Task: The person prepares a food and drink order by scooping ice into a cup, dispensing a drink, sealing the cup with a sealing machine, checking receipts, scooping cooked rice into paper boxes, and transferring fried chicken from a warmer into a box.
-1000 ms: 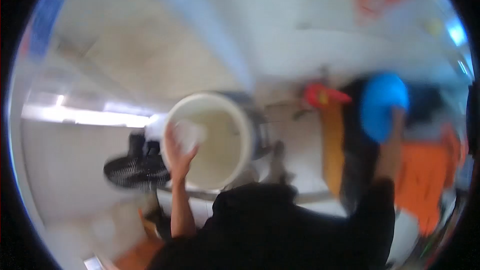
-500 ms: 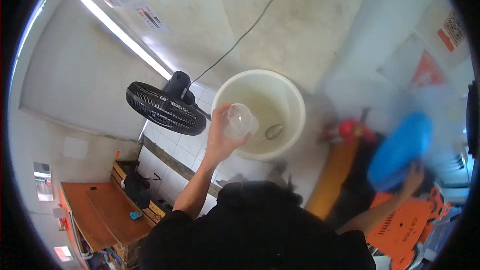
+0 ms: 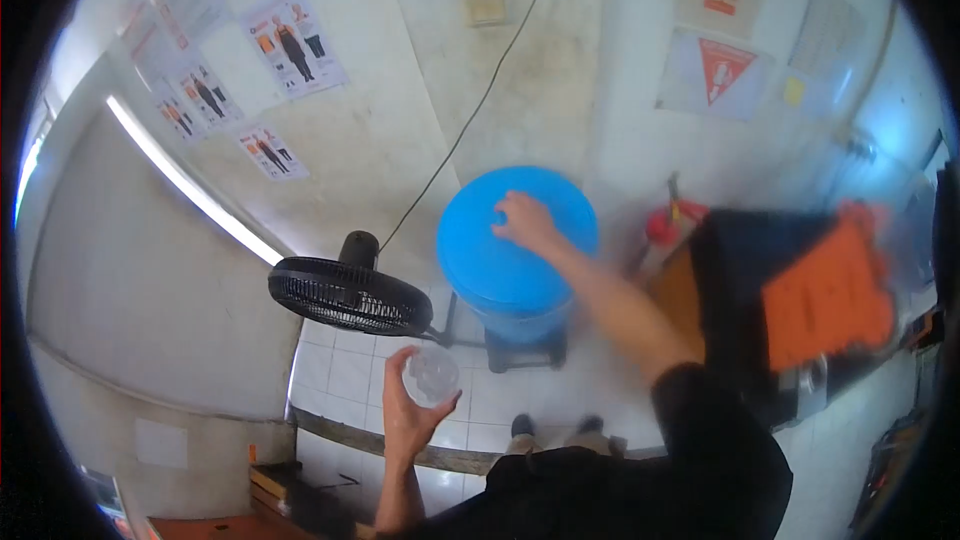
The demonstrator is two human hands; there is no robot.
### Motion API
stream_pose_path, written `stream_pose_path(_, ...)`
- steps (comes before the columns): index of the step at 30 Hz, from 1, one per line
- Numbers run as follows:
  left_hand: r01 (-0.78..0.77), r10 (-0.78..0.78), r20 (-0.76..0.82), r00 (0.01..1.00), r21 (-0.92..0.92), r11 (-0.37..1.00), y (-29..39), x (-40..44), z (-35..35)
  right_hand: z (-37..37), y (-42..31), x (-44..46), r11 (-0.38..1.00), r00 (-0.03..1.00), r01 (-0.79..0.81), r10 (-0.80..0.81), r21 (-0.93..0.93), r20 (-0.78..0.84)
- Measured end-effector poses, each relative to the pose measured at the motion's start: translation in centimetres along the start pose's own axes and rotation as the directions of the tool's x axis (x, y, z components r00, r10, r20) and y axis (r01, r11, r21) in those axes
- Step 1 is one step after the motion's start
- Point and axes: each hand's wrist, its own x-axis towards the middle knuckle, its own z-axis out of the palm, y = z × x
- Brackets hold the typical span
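Note:
A round blue lid [image 3: 470, 250] covers a large bucket [image 3: 520, 326] on a dark wheeled base. My right hand [image 3: 524, 220] is on top of the lid near its centre, with the fingers curled at what seems to be its handle. Below and left of the bucket, my left hand [image 3: 408, 414] holds a clear plastic cup [image 3: 433, 376] between thumb and fingers. The cup's opening faces up, and whitish or clear contents show inside it, too unclear to name.
A black fan [image 3: 350, 297] stands left of the bucket, its cable running up the wall. At the right are a red object [image 3: 662, 227], a black box [image 3: 740, 240] and an orange item [image 3: 828, 298]. Posters [image 3: 292, 43] hang on the wall.
The blue lid has moved from the right onto the bucket, hiding its inside. My left hand has drawn back from over the bucket with the cup. The view has shifted.

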Motion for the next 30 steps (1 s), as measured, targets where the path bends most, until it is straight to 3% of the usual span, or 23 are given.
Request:
stream_pose_path(2, 0.054, -0.052, 0.045, 0.998, -0.04, 0.998, -1.1, -2.4, -0.2, 1.2, -1.4, 0.4, 0.997, 0.997, -0.075, 0.075, -0.02, 0.011)
stream_pose_path(4, 0.044, -0.041, 0.06, 0.997, -0.048, 0.998, -1.6, -5.5, 0.8, 0.8, -1.8, -1.5, 0.995, 0.961, -0.023, -0.005, -0.099, -0.278)
stream_pose_path(6, -0.078, 0.071, 0.073, 0.995, 0.093, 0.993, -1.5, -8.6, 3.3, 0.1, -1.8, -4.6, 0.97, 0.973, -0.078, 0.124, 0.23, -0.192)
stream_pose_path(7, -0.168, 0.154, 0.101, 0.983, 0.154, 0.974, -1.8, -10.3, 4.7, 0.4, -2.2, -8.1, 0.941, 0.933, -0.053, 0.166, 0.334, -0.321)
stream_pose_path(8, -0.269, 0.246, 0.211, 0.946, 0.088, 0.959, -1.8, -12.0, 6.7, 0.0, -2.4, -12.2, 0.928, 0.924, -0.043, 0.178, 0.371, -0.339)
stream_pose_path(9, -0.106, 0.122, 0.285, 0.951, -0.071, 0.992, -1.3, -13.0, 9.1, 1.1, -0.9, -16.1, 0.916, 0.848, 0.086, 0.139, 0.391, -0.512)
stream_pose_path(10, 0.092, -0.019, 0.373, 0.928, -0.18, 0.979, -0.2, -13.7, 11.7, -2.8, -1.3, -21.9, 0.806, 0.89, 0.001, 0.269, 0.592, -0.369)
stream_pose_path(11, 0.052, 0.039, 0.445, 0.895, -0.191, 0.98, 1.3, -14.7, 14.4, -4.8, -0.9, -28.0, 0.771, 0.866, 0.02, 0.305, 0.637, -0.396)
stream_pose_path(12, 0.167, -0.017, 0.578, 0.816, -0.208, 0.964, 2.9, -16.0, 17.2, -3.8, 1.0, -33.9, 0.793, 0.802, 0.014, 0.354, 0.609, -0.481)
stream_pose_path(13, 0.218, -0.029, 0.646, 0.763, -0.215, 0.952, 5.2, -17.0, 19.9, -0.3, 3.8, -39.8, 0.649, 0.756, -0.065, 0.528, 0.758, -0.387)
stream_pose_path(14, 0.268, -0.041, 0.709, 0.705, -0.213, 0.94, 7.5, -18.0, 22.5, -3.9, 4.0, -47.4, 0.661, 0.77, -0.192, 0.559, 0.725, -0.306)
stream_pose_path(15, 0.034, 0.119, 0.741, 0.661, -0.188, 0.982, 10.9, -18.9, 25.0, -2.5, 7.5, -54.6, 0.669, 0.776, -0.479, 0.625, 0.569, -0.082)
stream_pose_path(16, -0.207, 0.273, 0.766, 0.582, -0.186, 0.961, 12.7, -22.2, 27.0, 0.7, 8.6, -63.5, 0.717, 0.754, -0.598, 0.654, 0.359, -0.051)
stream_pose_path(17, -0.186, 0.283, 0.788, 0.547, -0.215, 0.959, 16.3, -23.1, 29.2, 5.1, 13.3, -70.4, 0.787, 0.804, -0.591, 0.592, 0.176, 0.056)
stream_pose_path(19, -0.265, 0.296, 0.818, 0.493, -0.182, 0.947, 20.4, -25.8, 36.9, 0.2, 13.2, -80.3, 0.392, 0.461, -0.821, 0.884, 0.415, 0.078)
stream_pose_path(21, -0.34, 0.286, 0.853, 0.436, -0.138, 0.93, 24.9, -27.9, 40.5, -0.8, 14.9, -86.7, 0.386, 0.448, -0.839, 0.89, 0.384, 0.083)
stream_pose_path(22, -0.324, 0.315, 0.844, 0.434, -0.179, 0.929, 28.7, -28.6, 43.6, -3.1, 17.7, -90.0, 0.415, 0.448, -0.855, 0.893, 0.31, 0.042)
stream_pose_path(23, -0.324, 0.385, 0.812, 0.438, -0.257, 0.91, 32.6, -30.0, 44.6, -6.5, 18.1, -92.6, 0.413, 0.436, -0.836, 0.9, 0.36, -0.018)
stream_pose_path(26, -0.398, 0.486, 0.706, 0.514, -0.306, 0.865, 39.0, -30.7, 51.3, -18.2, 19.1, -93.3, 0.399, 0.369, -0.623, 0.908, 0.673, -0.196)
stream_pose_path(28, -0.439, 0.539, 0.561, 0.629, -0.317, 0.841, 44.2, -30.8, 55.3, -17.0, 26.6, -96.6, 0.415, 0.376, -0.623, 0.902, 0.663, -0.21)
stream_pose_path(30, -0.421, 0.53, 0.472, 0.705, -0.323, 0.848, 47.5, -30.3, 59.9, -19.4, 31.0, -99.9, 0.417, 0.368, -0.727, 0.907, 0.545, -0.203)
